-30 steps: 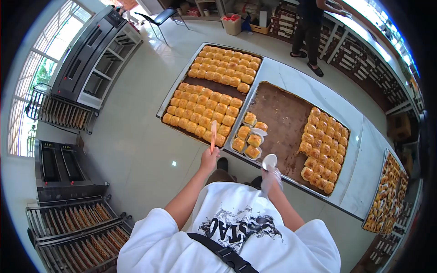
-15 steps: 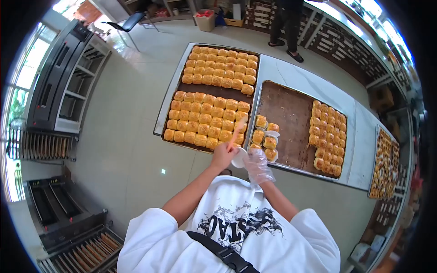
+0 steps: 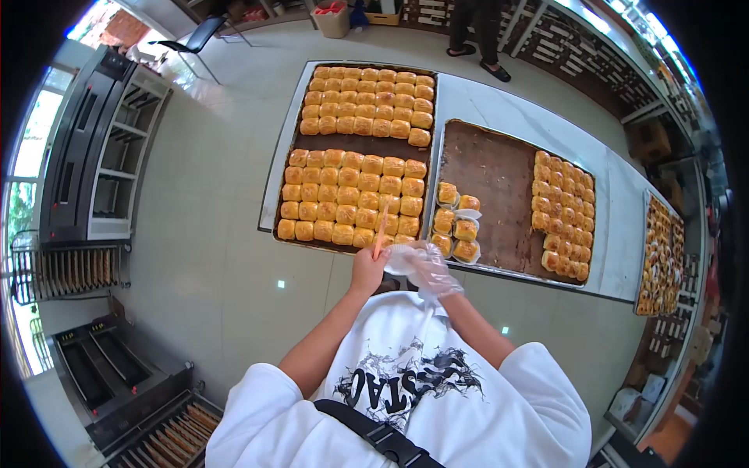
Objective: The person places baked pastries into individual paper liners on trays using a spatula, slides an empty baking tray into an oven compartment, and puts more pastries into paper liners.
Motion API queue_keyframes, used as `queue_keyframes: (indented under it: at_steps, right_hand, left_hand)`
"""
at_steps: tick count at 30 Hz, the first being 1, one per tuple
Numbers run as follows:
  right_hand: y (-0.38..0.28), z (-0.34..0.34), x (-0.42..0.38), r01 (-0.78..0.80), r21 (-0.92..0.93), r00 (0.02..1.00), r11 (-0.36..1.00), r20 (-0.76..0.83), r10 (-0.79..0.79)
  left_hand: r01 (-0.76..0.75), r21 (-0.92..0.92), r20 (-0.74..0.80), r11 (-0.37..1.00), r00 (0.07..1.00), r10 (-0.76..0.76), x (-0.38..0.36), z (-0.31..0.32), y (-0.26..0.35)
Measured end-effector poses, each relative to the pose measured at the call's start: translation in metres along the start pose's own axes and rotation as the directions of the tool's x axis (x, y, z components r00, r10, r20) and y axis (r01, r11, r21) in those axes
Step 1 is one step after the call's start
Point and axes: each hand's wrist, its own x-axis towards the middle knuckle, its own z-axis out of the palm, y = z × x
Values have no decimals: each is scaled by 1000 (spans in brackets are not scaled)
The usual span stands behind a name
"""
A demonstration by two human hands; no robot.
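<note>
My bare left hand (image 3: 367, 269) is closed around the orange handle of a slim spatula (image 3: 381, 226), which points up over the left tray's front edge. My right hand (image 3: 435, 273), in a clear plastic glove, has its fingers closed at a white paper liner (image 3: 399, 260) between my two hands. Whether the glove holds anything else is hidden. Just beyond the right hand, several golden buns in paper liners (image 3: 466, 229) stand in the left corner of the right tray (image 3: 499, 179). Rows of golden buns (image 3: 343, 191) fill most of the left tray (image 3: 351, 144).
More buns (image 3: 563, 214) sit at the right tray's far side. Another tray of baked goods (image 3: 659, 257) lies at the table's right end. The marble-look table (image 3: 538, 117) carries the trays. Ovens (image 3: 82, 156) stand left, a chair (image 3: 195, 43) behind; a person (image 3: 476, 35) stands across the table.
The view has shifted slightly, with the trays higher in it. My left hand has moved left and tilted the spatula more upright. The right hand's fingers have come further over the paper liner.
</note>
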Motion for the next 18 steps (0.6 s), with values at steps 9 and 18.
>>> queue_keyframes:
  at_steps: [9,18]
  right_hand:
    - [43,-67,15,76,22,987,997,-142,-72]
    - [51,-93,63,11,64,994,998,-107,-4]
  left_hand:
    - [-70,291,-6,954,997,75,-49,-4,3]
    - [72,483,-88,873,996,-33,-65,29,20]
